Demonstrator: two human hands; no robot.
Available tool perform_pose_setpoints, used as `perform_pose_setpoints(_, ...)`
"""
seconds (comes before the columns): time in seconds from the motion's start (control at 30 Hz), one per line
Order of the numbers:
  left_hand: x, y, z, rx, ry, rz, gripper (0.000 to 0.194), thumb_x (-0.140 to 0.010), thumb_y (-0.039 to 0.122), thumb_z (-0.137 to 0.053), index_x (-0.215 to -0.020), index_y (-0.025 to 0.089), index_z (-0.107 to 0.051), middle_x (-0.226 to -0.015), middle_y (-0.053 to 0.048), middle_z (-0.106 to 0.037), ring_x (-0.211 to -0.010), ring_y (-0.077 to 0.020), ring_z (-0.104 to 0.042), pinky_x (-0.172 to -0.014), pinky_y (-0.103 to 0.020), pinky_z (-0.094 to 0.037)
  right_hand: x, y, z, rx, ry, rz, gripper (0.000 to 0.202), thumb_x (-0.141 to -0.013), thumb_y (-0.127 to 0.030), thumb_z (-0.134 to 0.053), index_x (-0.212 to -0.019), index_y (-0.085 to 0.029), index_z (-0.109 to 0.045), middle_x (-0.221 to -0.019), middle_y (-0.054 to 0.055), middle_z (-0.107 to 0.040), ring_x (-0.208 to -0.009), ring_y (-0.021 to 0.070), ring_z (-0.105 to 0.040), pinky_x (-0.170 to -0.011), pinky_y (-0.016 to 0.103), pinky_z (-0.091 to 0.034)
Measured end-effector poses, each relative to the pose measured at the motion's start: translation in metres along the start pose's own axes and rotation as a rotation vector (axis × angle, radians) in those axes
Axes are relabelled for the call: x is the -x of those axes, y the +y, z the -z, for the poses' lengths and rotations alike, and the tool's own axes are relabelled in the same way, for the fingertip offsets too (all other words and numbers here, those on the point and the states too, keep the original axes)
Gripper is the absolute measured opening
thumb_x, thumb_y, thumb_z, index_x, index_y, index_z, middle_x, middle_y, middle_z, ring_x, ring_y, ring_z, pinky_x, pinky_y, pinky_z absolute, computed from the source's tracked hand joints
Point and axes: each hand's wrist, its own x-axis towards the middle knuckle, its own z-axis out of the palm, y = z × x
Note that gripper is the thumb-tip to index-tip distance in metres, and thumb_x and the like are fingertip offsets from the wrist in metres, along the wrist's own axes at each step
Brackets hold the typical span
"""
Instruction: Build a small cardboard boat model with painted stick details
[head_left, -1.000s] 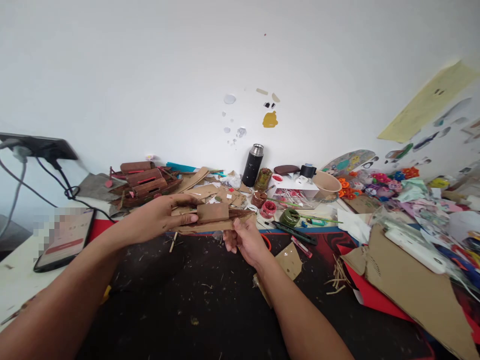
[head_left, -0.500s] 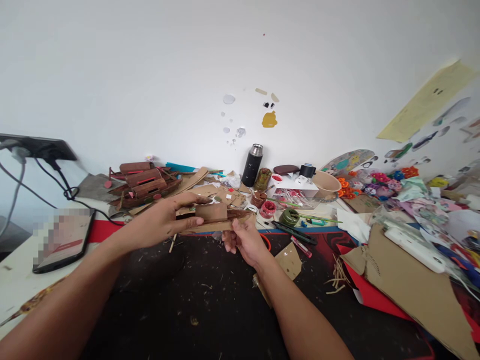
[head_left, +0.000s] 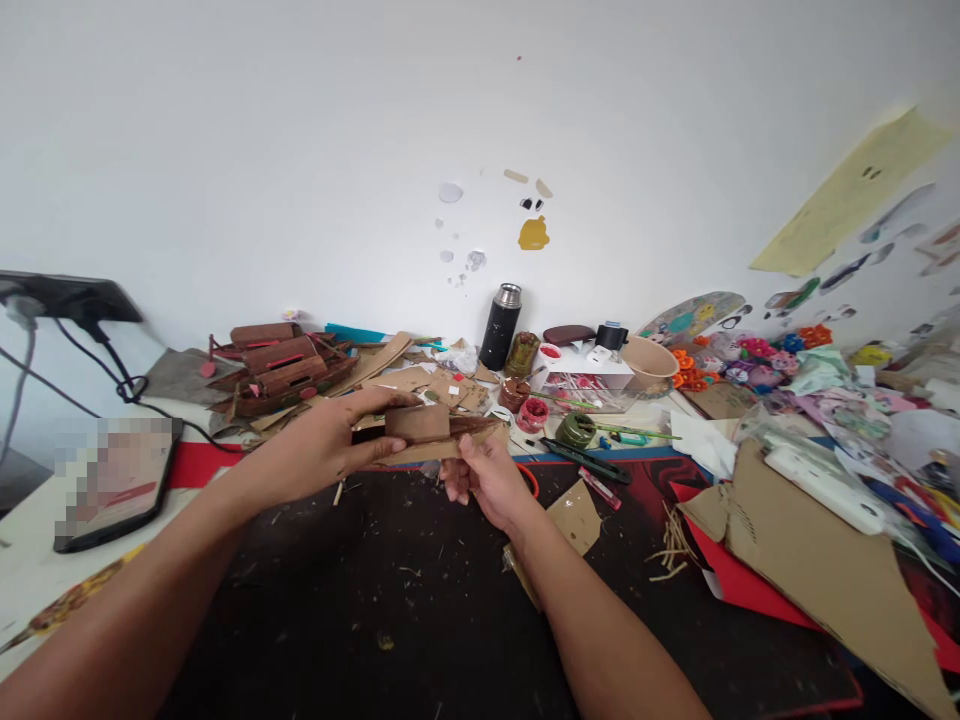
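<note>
Between my hands, above the far edge of the black mat [head_left: 322, 610], is a small cardboard model boat [head_left: 418, 425] with a curved brown cover over its middle. My left hand [head_left: 349, 430] grips its left end, thumb on the near side and fingers over the top. At the boat's right end, my right hand [head_left: 480, 470] pinches the near edge between thumb and fingers; its other fingers curl below. Several finished model boats [head_left: 281, 365], painted red-brown with rounded roofs, stand at the back left.
Open paint jars in red [head_left: 533, 413] and green [head_left: 576, 430] stand behind the mat, near a black flask [head_left: 502, 325]. A utility knife [head_left: 585, 460] lies at the mat's edge. Cardboard sheets [head_left: 817, 540] are at right, a phone [head_left: 124, 485] at left.
The view has shifted slightly, so everything sits a little further left. Both hands keep their hold on the model boat, which has hardly moved.
</note>
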Motion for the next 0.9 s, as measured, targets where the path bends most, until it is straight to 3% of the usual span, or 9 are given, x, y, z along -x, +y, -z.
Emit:
perform_pose_setpoints(0.27, -0.003, 0.006, -0.008, 0.035, 0.036, 0.05, 0.045, -0.096, 0.054, -0.064, -0.131, 0.028, -0.071, -0.136, -0.008, -0.076, -0.123, -0.0327, -0.071, -0.108, -0.049, -0.055, -0.002, 0.002, 0.002, -0.008, 0.01, 0.007, 0.071, -0.075, -0.084, -0.077, -0.07, -0.014, -0.067, -0.065, 0.007, -0.072, -0.043, 0.01, -0.058, -0.036, 0.018, -0.036)
perform_pose_setpoints(0.5, -0.005, 0.009, -0.012, 0.048, 0.056, 0.054, 0.041, -0.097, 0.05, -0.063, -0.129, 0.025, -0.069, -0.134, -0.008, -0.076, -0.124, -0.0322, -0.069, -0.11, -0.05, -0.052, -0.002, 0.002, 0.002, -0.028, 0.022, 0.008, 0.069, -0.075, -0.082, -0.079, -0.07, -0.014, -0.067, -0.064, 0.006, -0.072, -0.043, 0.0099, -0.058, -0.036, 0.018, -0.037)
perform_pose_setpoints(0.9, -0.004, 0.011, -0.01, 0.086, 0.011, 0.025, 0.045, -0.1, 0.058, -0.06, -0.129, 0.025, -0.068, -0.131, -0.009, -0.076, -0.123, -0.0311, -0.069, -0.107, -0.047, -0.054, 0.0, 0.002, 0.0, -0.023, 0.019, -0.022, 0.07, -0.074, -0.082, -0.08, -0.073, -0.013, -0.068, -0.069, 0.007, -0.073, -0.044, 0.01, -0.06, -0.035, 0.018, -0.036)
